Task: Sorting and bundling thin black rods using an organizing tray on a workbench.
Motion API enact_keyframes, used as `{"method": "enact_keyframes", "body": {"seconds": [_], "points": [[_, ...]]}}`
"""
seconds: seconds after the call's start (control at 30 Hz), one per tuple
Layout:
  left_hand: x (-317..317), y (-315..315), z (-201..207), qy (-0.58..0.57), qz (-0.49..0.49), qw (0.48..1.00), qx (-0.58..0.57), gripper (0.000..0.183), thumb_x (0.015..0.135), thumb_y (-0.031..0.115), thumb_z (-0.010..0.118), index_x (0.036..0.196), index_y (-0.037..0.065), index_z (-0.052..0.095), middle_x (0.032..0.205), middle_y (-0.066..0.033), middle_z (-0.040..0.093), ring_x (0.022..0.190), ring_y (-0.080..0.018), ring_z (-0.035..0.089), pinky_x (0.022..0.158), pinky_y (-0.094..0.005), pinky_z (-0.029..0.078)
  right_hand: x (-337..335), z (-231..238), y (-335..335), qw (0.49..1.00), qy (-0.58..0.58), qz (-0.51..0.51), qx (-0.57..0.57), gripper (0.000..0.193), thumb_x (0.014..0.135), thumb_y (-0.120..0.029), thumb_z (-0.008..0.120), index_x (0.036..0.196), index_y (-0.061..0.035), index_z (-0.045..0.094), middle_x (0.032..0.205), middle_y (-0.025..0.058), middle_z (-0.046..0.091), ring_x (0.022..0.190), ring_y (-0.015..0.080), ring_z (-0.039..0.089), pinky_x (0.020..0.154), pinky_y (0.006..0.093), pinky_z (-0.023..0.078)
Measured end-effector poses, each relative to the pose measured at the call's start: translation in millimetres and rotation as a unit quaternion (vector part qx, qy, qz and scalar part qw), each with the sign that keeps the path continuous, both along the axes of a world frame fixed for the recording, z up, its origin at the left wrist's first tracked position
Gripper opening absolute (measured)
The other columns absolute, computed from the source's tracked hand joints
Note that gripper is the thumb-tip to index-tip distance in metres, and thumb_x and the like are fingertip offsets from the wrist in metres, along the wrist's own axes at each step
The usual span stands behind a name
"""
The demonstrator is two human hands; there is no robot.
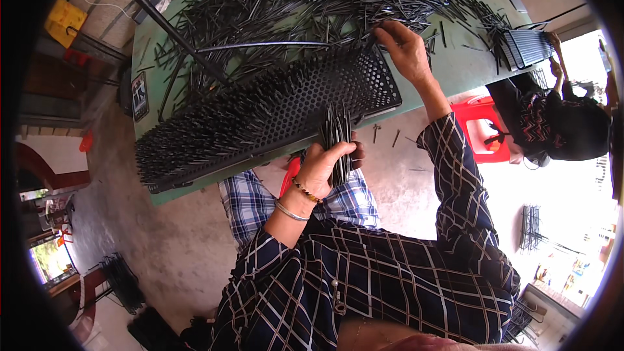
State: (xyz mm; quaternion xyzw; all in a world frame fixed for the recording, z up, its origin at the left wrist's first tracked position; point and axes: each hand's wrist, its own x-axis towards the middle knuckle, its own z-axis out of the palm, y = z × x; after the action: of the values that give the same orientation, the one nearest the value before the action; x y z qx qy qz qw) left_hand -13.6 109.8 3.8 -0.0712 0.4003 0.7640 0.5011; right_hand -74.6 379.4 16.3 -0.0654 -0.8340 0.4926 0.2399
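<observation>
My left hand (320,168) is wrapped round a bundle of thin black rods (336,131), held upright in front of the rack. The black perforated rack (286,109) lies slanted along the table's near edge. Rods stand packed in its holes (214,127) over the left and far parts, while bare holes show towards its right end. My right hand (408,51) is over the far right corner of the rack, thumb and forefinger pinched together. Whatever is between those fingertips is too small to make out.
A large heap of loose black rods (312,0) covers the far part of the green table (448,81). A dark metal bar (162,23) slants down to the rack. At the right, a person (552,117) works at another rack (526,47), near a red stool (478,131).
</observation>
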Motion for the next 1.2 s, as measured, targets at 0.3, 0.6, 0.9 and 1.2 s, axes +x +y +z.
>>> {"method": "enact_keyframes", "body": {"seconds": [0.3, 0.6, 0.9, 1.2], "points": [[1, -2, -3, 0.001, 0.003, 1.000, -0.003, 0.023, 0.084, 0.006, 0.061, 0.106, 0.000, 0.058, 0.090, -0.0095, 0.065, 0.080, -0.0191, 0.066, 0.070, -0.0316, 0.056, 1, 6, -16, 0.998, -0.005, -0.014, 0.066, 0.021, 0.084, -0.013, 0.069, 0.101, 0.0001, 0.066, 0.093, 0.0083, 0.069, 0.084, 0.0141, 0.066, 0.077, 0.0266, 0.051], [1, 4, 7, -0.019, 0.020, 1.000, -0.002, 0.021, 0.084, 0.006, 0.060, 0.103, -0.003, 0.060, 0.091, -0.0115, 0.067, 0.078, -0.0202, 0.066, 0.072, -0.0317, 0.056, -1, -1, -17, 0.976, 0.069, -0.023, 0.204, 0.015, 0.082, -0.009, 0.068, 0.094, 0.0010, 0.068, 0.088, 0.0094, 0.068, 0.072, 0.0184, 0.067, 0.065, 0.0269, 0.053], [1, 2, 1, 0.004, 0.016, 1.000, -0.020, 0.018, 0.084, 0.006, 0.058, 0.099, -0.004, 0.061, 0.088, -0.0111, 0.066, 0.078, -0.0194, 0.066, 0.072, -0.0314, 0.056, 2, 2, -25, 0.979, 0.036, -0.073, 0.189, 0.020, 0.081, -0.017, 0.071, 0.092, -0.0003, 0.069, 0.083, 0.0094, 0.068, 0.064, 0.0163, 0.063, 0.060, 0.0269, 0.050], [-1, 2, 5, 0.030, 0.022, 0.999, -0.011, 0.018, 0.084, 0.004, 0.059, 0.101, -0.003, 0.060, 0.089, -0.0115, 0.066, 0.076, -0.0179, 0.065, 0.068, -0.0313, 0.056, 52, 30, -69, 0.962, -0.243, 0.123, -0.014, 0.030, 0.087, -0.023, 0.068, 0.092, 0.0065, 0.068, 0.077, 0.0073, 0.068, 0.070, 0.0086, 0.059, 0.060, 0.0253, 0.047]]}}
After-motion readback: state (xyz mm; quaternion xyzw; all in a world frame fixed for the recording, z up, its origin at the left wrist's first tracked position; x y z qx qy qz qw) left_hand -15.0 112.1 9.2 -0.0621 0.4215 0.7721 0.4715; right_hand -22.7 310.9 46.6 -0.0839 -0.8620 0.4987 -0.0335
